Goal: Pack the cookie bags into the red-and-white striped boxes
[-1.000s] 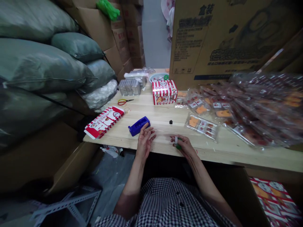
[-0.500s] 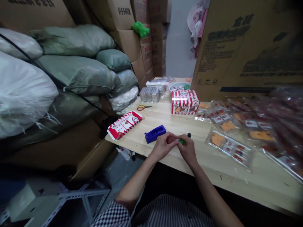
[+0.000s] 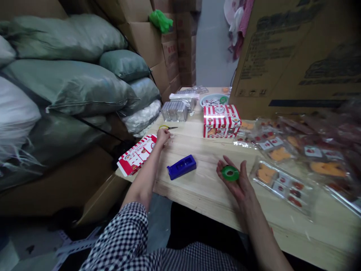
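Head view: the hands, together a moment ago, have parted; the left hand (image 3: pixel 163 137) has gone out to the scissors (image 3: pixel 172 128) near the table's (image 3: pixel 188 145) left edge, so each hand now attends to its own thing. Its fingers bunch at the yellow handle; whether that grip pinches it, I cannot tell. The right hand (image 3: pixel 240 185) is spread, palm up, toward the near edge, with the tape roll (image 3: pixel 225 174) lying on it: a flat green disc with a small centre hole.

you've got a plain grey-blue wall (image 3: pixel 211 49) behind your pale wood table (image 3: pixel 204 148). greyish floor (image 3: pixel 159 222) below, kinda dim down left.
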The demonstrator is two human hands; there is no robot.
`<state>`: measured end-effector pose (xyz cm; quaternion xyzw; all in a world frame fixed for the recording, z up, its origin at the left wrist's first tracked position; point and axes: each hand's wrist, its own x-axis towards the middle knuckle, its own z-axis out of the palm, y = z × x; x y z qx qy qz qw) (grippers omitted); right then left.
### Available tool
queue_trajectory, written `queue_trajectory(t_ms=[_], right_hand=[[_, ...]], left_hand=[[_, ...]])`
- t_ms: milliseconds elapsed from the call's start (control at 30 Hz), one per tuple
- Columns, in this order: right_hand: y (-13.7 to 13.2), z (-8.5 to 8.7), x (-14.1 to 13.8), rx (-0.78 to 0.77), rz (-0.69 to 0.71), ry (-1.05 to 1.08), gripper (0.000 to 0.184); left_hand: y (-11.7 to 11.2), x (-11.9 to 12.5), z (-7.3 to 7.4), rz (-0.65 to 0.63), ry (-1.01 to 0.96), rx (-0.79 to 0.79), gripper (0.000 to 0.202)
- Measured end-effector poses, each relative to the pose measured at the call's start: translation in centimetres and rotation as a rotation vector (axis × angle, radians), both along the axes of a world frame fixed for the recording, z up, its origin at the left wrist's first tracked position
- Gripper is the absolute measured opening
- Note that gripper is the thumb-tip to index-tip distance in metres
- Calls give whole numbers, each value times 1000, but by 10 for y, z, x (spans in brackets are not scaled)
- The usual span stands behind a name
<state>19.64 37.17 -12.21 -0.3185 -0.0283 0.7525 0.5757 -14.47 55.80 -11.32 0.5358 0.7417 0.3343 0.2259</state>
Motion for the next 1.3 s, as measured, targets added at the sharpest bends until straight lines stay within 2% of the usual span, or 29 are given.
queue_trajectory(t_ms=[133,233,367,467,567,600,633,667,733,767,800,833,933,1000,1100,1200,1300], right_hand=[[-7,1,-8,-1,40,171,59],[-11,-1,-11,48,68,214,57],[-19,-2,-9,70,65,211,54],[-26,1,-6,85,52,200,55],[-34,2,-3,76,29,162,48],[-37,1,-2,69,19,147,45],[-41,0,-1,60,9,136,43],[-45,-1,-1,50,-1,131,41],[-54,-3,0,21,-20,139,38],[-60,-4,2,2,-36,148,35],[-66,-5,4,-17,-57,158,32],[-72,-6,7,-33,-81,166,30],[-90,-7,22,-66,-156,165,26],[-98,-8,33,-87,-190,150,25],[-105,-6,47,-75,-253,126,18],[-106,-4,54,-78,-330,98,23],[-106,-5,58,-103,-332,106,28]], left_hand=[[14,-1,-16,-26,131,-74,29],[12,-1,-18,-59,190,-62,34],[6,5,-7,-104,193,23,35],[-8,26,11,-166,161,150,29],[-55,64,32,-282,121,300,24],[-79,80,38,-365,99,347,25],[-105,96,41,-515,32,405,24],[-133,113,41,-658,-36,423,22],[-180,144,33,-989,-102,320,27],[-197,157,25,-1042,-131,295,29],[-208,169,15,-1013,-158,291,29],[-214,180,4,-932,-176,290,26],[-207,204,-23,-695,-207,286,20],[-196,218,-32,-669,-218,292,20],[-184,237,-39,-636,-110,299,23],[-171,252,-51,-583,7,265,34],[-160,258,-66,-597,-2,238,25]])
